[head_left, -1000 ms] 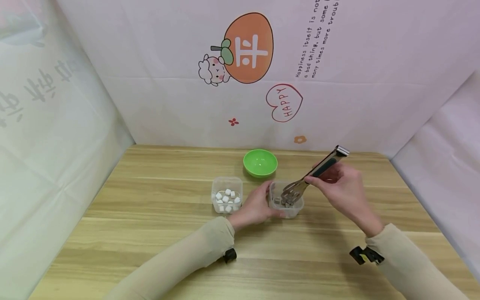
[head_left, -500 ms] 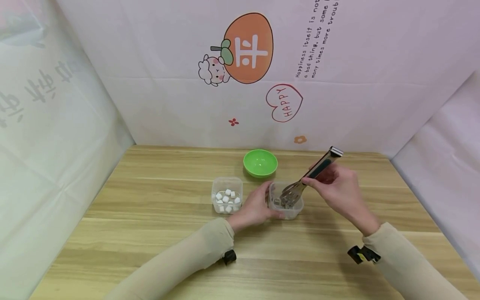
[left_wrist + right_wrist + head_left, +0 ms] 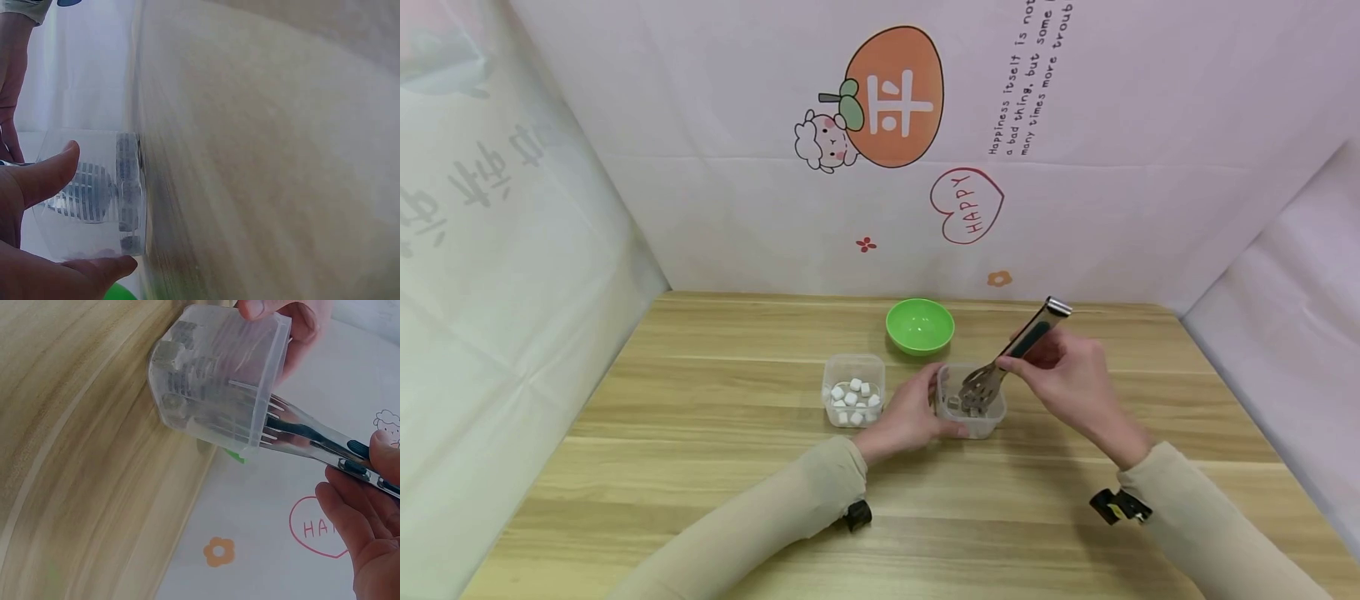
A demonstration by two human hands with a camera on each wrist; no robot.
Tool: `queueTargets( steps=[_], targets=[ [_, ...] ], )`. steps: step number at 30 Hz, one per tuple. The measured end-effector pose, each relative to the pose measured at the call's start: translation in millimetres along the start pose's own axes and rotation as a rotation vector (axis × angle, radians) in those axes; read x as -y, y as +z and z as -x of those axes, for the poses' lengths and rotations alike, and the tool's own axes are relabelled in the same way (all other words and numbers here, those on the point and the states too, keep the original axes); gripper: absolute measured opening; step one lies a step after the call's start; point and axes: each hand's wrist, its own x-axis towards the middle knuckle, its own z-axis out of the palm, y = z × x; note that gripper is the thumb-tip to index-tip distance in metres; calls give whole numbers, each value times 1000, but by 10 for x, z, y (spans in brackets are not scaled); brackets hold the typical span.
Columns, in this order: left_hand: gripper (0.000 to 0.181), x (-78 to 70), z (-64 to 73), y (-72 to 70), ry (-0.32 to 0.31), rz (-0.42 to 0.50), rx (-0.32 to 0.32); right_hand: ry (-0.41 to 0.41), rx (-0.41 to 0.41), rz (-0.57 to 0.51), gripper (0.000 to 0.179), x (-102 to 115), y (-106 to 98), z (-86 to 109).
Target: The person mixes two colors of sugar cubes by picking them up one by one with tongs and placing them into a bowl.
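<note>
My left hand (image 3: 910,414) holds a clear plastic container (image 3: 977,429) on the table, its thumb on the near side and fingers round the far side. Small greyish cubes (image 3: 953,403) lie on the bottom. With thumb and fingers my right hand (image 3: 1078,379) grips metal food tongs (image 3: 1033,335) that have dark grip inserts. Their slotted heads reach down into the container among the cubes, tilted with the handle end up to the right. The right wrist view shows the tongs' heads (image 3: 281,425) entering past the rim. Whether a cube is between the heads I cannot tell.
A second clear container (image 3: 854,364) with several white cubes (image 3: 852,398) stands left of my left hand. Behind the two containers sits a green bowl (image 3: 921,325). The wooden table (image 3: 715,467) ends at a printed white cloth backdrop (image 3: 760,225).
My right hand and the tongs' handle have shifted slightly left and down, while the tongs' heads stay inside the container. My left hand keeps holding the container in place.
</note>
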Motion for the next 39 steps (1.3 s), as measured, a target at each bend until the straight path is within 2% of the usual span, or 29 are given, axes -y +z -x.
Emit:
queueTargets(
  steps=[12,20,27,39],
  targets=[
    [110,5,8,22,-23,83,-11,40,-18,-15,21,-45,41,11],
    [115,15,-17,11,4,139,-7,45,-17,-33,21,-50,50,13],
    [112,36,-9,22,-7,178,-16,48,-41,-30,22,-74,61,14],
    [109,63,-46,50,-17,247,-21,126,-75,-71,20,-89,44,27]
  ],
)
